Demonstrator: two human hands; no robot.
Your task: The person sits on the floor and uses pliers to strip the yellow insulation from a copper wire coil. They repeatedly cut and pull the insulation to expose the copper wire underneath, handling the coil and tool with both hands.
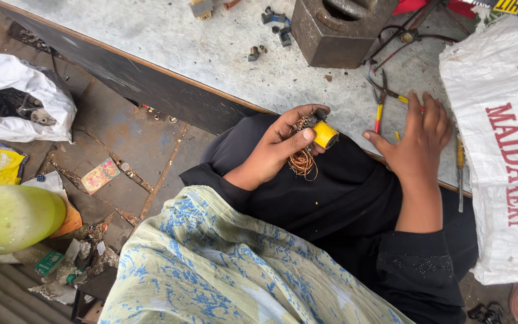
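Two hands are in view, both ours. Nearest us, over the lap in black cloth, our left hand (280, 150) curls shut around one small coil part with a yellow wrap (324, 134); a loose tangle of copper wire (303, 162) hangs from it below the thumb. The coil sits at the fingertips, its yellow end turned to our right, toward the other hand.

Just beyond, at the bench (223, 54) edge, our right hand (418, 141) lies spread, palm down, fingers flat on the metal top and pinching nothing. One pair of pliers with yellow and red handles (382, 99) lies touching or just beside those fingertips, long axis running away from us, handles toward us. Our right hand is clearly the nearer to it; the left is well apart and full. One slim screwdriver-like tool (460, 174) lies by the white sack (502, 144) on the right.

Farther back stand one heavy rusty metal block (337, 33) and a few small dark parts (277, 24).
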